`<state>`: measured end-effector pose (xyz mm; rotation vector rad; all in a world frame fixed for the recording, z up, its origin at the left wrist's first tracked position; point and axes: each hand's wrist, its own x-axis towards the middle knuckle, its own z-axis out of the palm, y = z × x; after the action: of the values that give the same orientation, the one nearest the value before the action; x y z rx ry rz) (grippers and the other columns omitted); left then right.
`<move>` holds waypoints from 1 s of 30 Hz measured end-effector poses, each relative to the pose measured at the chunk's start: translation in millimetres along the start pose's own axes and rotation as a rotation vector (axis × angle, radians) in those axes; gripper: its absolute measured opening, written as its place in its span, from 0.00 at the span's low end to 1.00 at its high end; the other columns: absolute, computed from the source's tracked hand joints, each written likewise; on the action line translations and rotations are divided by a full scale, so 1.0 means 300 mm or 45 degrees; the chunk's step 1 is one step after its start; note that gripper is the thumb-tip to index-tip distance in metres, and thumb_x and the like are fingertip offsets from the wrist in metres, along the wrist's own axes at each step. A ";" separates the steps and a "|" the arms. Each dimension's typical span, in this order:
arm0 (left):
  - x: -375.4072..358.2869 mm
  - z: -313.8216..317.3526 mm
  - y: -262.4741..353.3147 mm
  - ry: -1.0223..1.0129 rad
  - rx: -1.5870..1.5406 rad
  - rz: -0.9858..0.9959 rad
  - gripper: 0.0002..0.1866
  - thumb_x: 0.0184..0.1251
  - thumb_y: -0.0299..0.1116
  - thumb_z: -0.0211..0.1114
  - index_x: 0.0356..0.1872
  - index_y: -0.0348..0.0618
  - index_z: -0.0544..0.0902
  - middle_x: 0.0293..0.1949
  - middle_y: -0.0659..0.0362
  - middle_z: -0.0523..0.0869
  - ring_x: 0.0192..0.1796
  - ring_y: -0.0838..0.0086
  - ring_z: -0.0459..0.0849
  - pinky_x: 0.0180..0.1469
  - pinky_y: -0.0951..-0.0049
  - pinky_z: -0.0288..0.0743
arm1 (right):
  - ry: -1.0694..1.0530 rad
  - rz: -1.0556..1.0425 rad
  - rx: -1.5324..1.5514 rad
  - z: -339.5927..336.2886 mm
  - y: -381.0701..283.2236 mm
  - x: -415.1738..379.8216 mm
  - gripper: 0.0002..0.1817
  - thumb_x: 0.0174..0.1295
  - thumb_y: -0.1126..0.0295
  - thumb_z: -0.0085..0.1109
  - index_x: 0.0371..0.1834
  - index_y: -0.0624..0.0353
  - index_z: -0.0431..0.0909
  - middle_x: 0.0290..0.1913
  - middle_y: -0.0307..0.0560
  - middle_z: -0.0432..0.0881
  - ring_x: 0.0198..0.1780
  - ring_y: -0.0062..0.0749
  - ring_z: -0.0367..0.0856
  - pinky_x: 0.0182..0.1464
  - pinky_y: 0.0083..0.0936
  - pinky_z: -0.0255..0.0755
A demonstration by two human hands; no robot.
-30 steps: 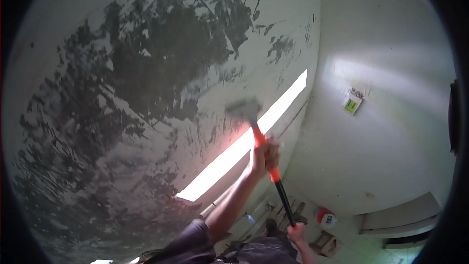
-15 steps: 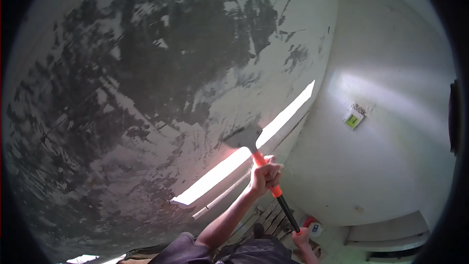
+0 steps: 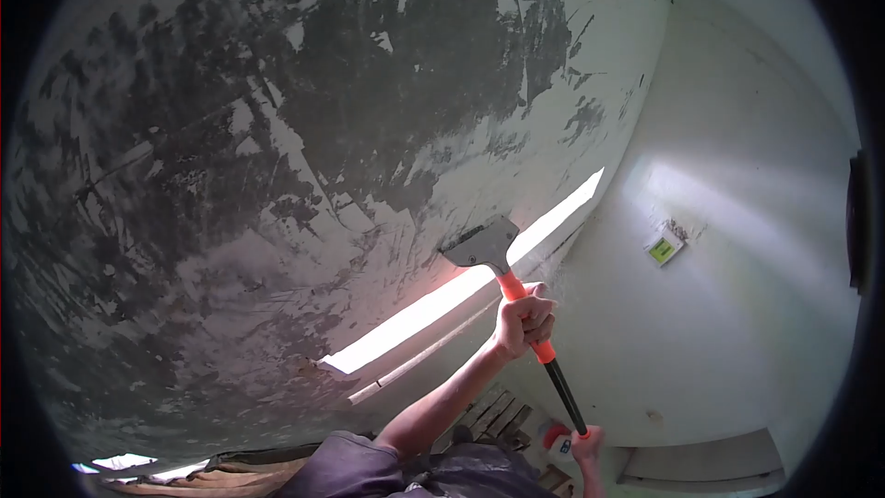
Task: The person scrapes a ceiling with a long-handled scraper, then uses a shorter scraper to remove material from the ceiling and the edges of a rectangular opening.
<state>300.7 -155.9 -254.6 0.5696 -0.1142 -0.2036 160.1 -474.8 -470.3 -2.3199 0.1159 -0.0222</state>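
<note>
A long-handled scraper (image 3: 487, 245) slants up across the middle of the view, its wide grey head against the patchy wall surface (image 3: 378, 65). White coating there is broken by large dark grey bare areas. My left hand (image 3: 525, 321) is wrapped round the orange grip just below the scraper head. Lower down, my right hand (image 3: 586, 444) closes on the orange end of the black shaft. The blade edge lies at the streaked white and grey area just above a bright strip of light (image 3: 406, 323).
On the pale wall at right sits a small white and green box (image 3: 665, 246) with chipped plaster beside it. A ledge (image 3: 701, 463) stands low on the right. Below are a slatted wooden piece (image 3: 498, 413), a red and white container (image 3: 557, 439) and brown cloth (image 3: 244, 472).
The scraper head and both hands have moved to the right in view, and the blurred blade is now sharp. The whole view has shifted somewhat too. Both hands keep their hold.
</note>
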 end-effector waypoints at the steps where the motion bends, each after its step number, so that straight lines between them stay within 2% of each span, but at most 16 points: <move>1: -0.010 -0.004 -0.009 0.012 -0.019 0.009 0.15 0.57 0.25 0.51 0.15 0.51 0.59 0.10 0.67 0.56 0.10 0.80 0.54 0.15 0.75 0.48 | -0.071 0.016 0.038 -0.023 -0.063 -0.013 0.07 0.43 0.72 0.57 0.13 0.61 0.78 0.12 0.53 0.72 0.16 0.39 0.76 0.24 0.34 0.68; 4: -0.036 -0.067 -0.055 0.075 -0.018 0.037 0.15 0.56 0.24 0.53 0.15 0.51 0.59 0.09 0.67 0.56 0.09 0.80 0.54 0.14 0.74 0.47 | -0.136 -0.053 -0.165 0.069 0.125 -0.038 0.07 0.44 0.73 0.56 0.14 0.62 0.79 0.12 0.52 0.72 0.16 0.39 0.75 0.24 0.34 0.68; 6: -0.024 -0.050 -0.026 0.057 0.043 0.070 0.15 0.56 0.24 0.53 0.15 0.51 0.59 0.09 0.67 0.56 0.09 0.80 0.54 0.13 0.74 0.45 | -0.134 -0.082 -0.171 0.086 0.050 -0.013 0.08 0.45 0.72 0.56 0.13 0.63 0.76 0.12 0.53 0.72 0.16 0.40 0.75 0.24 0.36 0.67; 8: 0.004 0.006 0.019 -0.002 0.000 0.074 0.15 0.56 0.24 0.52 0.15 0.51 0.59 0.09 0.67 0.56 0.08 0.80 0.53 0.12 0.74 0.45 | 0.008 -0.069 -0.016 0.065 -0.036 0.025 0.14 0.44 0.73 0.56 0.08 0.65 0.63 0.10 0.56 0.62 0.13 0.38 0.67 0.20 0.38 0.58; 9: 0.014 0.026 0.028 -0.030 -0.008 0.094 0.15 0.56 0.24 0.52 0.15 0.51 0.59 0.10 0.67 0.57 0.08 0.80 0.53 0.12 0.74 0.45 | 0.089 -0.127 -0.031 0.060 -0.010 0.042 0.14 0.44 0.74 0.55 0.08 0.66 0.63 0.10 0.56 0.62 0.13 0.35 0.67 0.20 0.38 0.57; 13: -0.015 -0.057 -0.066 0.053 0.004 0.106 0.14 0.56 0.25 0.52 0.16 0.51 0.59 0.10 0.68 0.57 0.09 0.80 0.53 0.12 0.74 0.46 | -0.047 -0.193 -0.110 0.009 0.079 0.022 0.14 0.44 0.75 0.54 0.08 0.66 0.62 0.10 0.54 0.62 0.14 0.29 0.67 0.20 0.37 0.57; 16: 0.015 0.076 0.082 0.055 0.012 0.083 0.14 0.57 0.24 0.51 0.16 0.51 0.59 0.10 0.68 0.56 0.08 0.80 0.54 0.12 0.74 0.45 | 0.080 -0.178 -0.019 0.108 0.024 0.100 0.13 0.44 0.74 0.54 0.09 0.66 0.63 0.11 0.56 0.62 0.14 0.32 0.70 0.21 0.38 0.59; 17: 0.020 0.089 0.111 -0.052 0.106 0.148 0.15 0.58 0.24 0.51 0.16 0.51 0.59 0.10 0.68 0.57 0.08 0.80 0.54 0.12 0.75 0.45 | 0.067 -0.171 -0.029 0.097 0.038 0.074 0.13 0.44 0.74 0.54 0.09 0.66 0.63 0.11 0.56 0.62 0.14 0.32 0.70 0.21 0.38 0.59; 18: 0.010 0.085 0.091 -0.052 0.111 0.157 0.15 0.58 0.24 0.51 0.16 0.51 0.59 0.10 0.68 0.57 0.08 0.80 0.54 0.12 0.75 0.45 | 0.049 -0.205 0.013 0.101 0.036 0.078 0.14 0.44 0.74 0.54 0.09 0.66 0.63 0.11 0.56 0.62 0.14 0.32 0.69 0.20 0.38 0.59; 20: -0.004 0.042 0.039 0.134 -0.053 0.117 0.16 0.59 0.25 0.59 0.19 0.50 0.61 0.11 0.69 0.57 0.09 0.82 0.56 0.12 0.78 0.45 | 0.045 -0.262 0.089 0.121 -0.006 0.101 0.14 0.44 0.74 0.54 0.09 0.66 0.62 0.11 0.56 0.61 0.13 0.32 0.68 0.20 0.38 0.58; 21: -0.009 -0.001 0.006 0.094 -0.009 0.121 0.16 0.60 0.27 0.58 0.19 0.50 0.60 0.12 0.69 0.58 0.09 0.82 0.55 0.13 0.78 0.45 | 0.005 -0.217 0.035 0.077 -0.025 0.059 0.14 0.44 0.74 0.54 0.09 0.66 0.60 0.11 0.55 0.59 0.13 0.31 0.64 0.19 0.38 0.56; 24: -0.001 0.125 0.115 0.053 -0.106 0.072 0.14 0.60 0.26 0.52 0.17 0.50 0.61 0.11 0.69 0.58 0.10 0.82 0.55 0.12 0.76 0.46 | 0.040 -0.214 -0.008 0.092 -0.050 0.092 0.15 0.43 0.74 0.54 0.09 0.65 0.58 0.10 0.51 0.55 0.13 0.25 0.60 0.18 0.37 0.53; 25: 0.037 0.144 0.159 -0.128 0.067 0.160 0.13 0.62 0.28 0.52 0.18 0.51 0.61 0.12 0.69 0.58 0.10 0.83 0.55 0.13 0.77 0.46 | 0.042 -0.179 0.068 0.096 -0.139 0.122 0.15 0.43 0.73 0.54 0.09 0.65 0.58 0.10 0.51 0.55 0.13 0.24 0.61 0.18 0.36 0.54; 26: 0.061 0.156 0.187 -0.225 0.061 0.172 0.15 0.62 0.30 0.55 0.18 0.53 0.60 0.12 0.70 0.58 0.10 0.83 0.54 0.12 0.79 0.45 | 0.039 -0.140 0.139 0.089 -0.178 0.118 0.15 0.43 0.73 0.54 0.09 0.65 0.59 0.10 0.51 0.55 0.13 0.24 0.62 0.18 0.36 0.54; 28: 0.014 0.100 0.100 -0.061 -0.042 0.163 0.13 0.61 0.28 0.51 0.18 0.52 0.61 0.12 0.69 0.58 0.10 0.82 0.55 0.13 0.77 0.46 | 0.083 -0.223 0.164 0.087 -0.117 0.108 0.15 0.43 0.73 0.54 0.09 0.64 0.59 0.10 0.49 0.54 0.14 0.22 0.62 0.18 0.35 0.54; 30: -0.008 0.000 0.024 -0.016 0.135 0.124 0.14 0.63 0.29 0.52 0.18 0.53 0.61 0.11 0.69 0.57 0.10 0.81 0.55 0.13 0.76 0.46 | 0.026 -0.285 -0.066 0.061 0.024 0.045 0.16 0.45 0.73 0.54 0.09 0.64 0.58 0.11 0.47 0.52 0.15 0.20 0.59 0.18 0.33 0.52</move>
<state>299.7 -149.4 -250.9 0.6666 -0.1651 -0.1069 174.1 -467.6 -488.5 -2.3744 -0.1351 -0.1573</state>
